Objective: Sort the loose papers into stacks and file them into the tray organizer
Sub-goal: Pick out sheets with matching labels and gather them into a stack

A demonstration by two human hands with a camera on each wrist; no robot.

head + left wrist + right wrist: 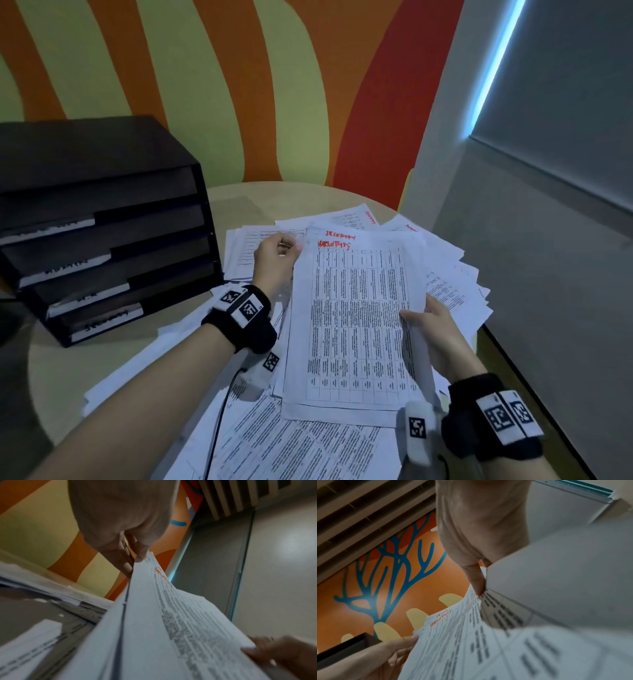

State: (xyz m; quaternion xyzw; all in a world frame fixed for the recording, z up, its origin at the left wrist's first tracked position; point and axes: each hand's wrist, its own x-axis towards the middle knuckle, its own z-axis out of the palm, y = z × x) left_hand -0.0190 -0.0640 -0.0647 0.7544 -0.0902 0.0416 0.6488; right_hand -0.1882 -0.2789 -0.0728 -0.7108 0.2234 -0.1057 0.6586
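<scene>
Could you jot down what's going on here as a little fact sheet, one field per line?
Setting: round pale table against a striped wall
Held item: sheets with printed tables, red handwriting at the top
Left hand: pinches the sheets' top left corner
Right hand: grips their right edge
Loose papers: spread over the table beneath the held sheets
Tray organizer: black, four labelled tiers, on the person's left
Label text: too blurred to read reliably

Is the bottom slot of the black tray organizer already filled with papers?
No, the head view shows the bottom slot of the black tray organizer holding only its white handwritten label, with no sheets visible in the opening.
</scene>
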